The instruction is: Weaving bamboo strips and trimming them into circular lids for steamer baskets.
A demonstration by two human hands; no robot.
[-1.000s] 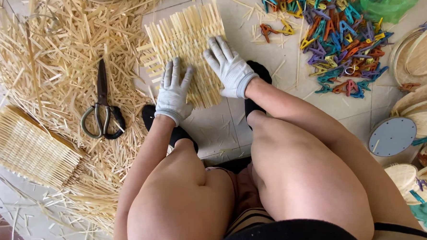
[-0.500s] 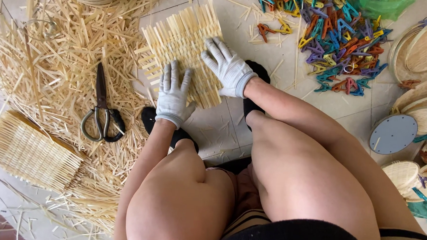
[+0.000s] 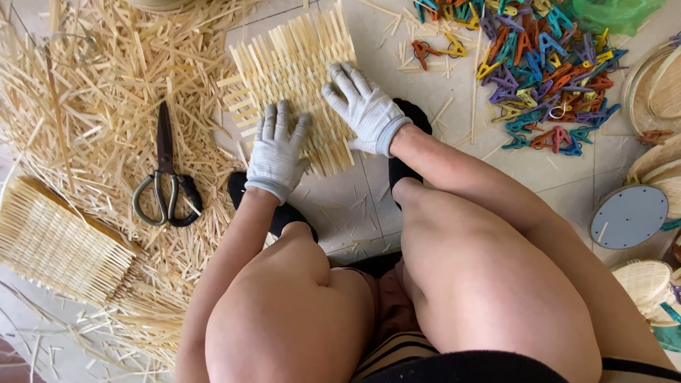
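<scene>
A small woven mat of pale bamboo strips (image 3: 292, 67) lies flat on the tiled floor in front of me. My left hand (image 3: 276, 146), in a white knit glove, rests palm down on the mat's near left edge with fingers spread. My right hand (image 3: 363, 108), gloved the same, presses flat on the mat's right side. Neither hand grips anything. My bare knees and black-socked feet fill the lower view.
Scissors (image 3: 165, 172) lie on a heap of loose bamboo strips at left. Another woven mat (image 3: 55, 240) sits at lower left. A pile of coloured plastic clips (image 3: 541, 58) lies at upper right. Woven baskets (image 3: 678, 76) and a round grey disc (image 3: 629, 215) are at right.
Both hands have kept their places on the mat, with only slight shifts of the fingers. Nothing else has moved.
</scene>
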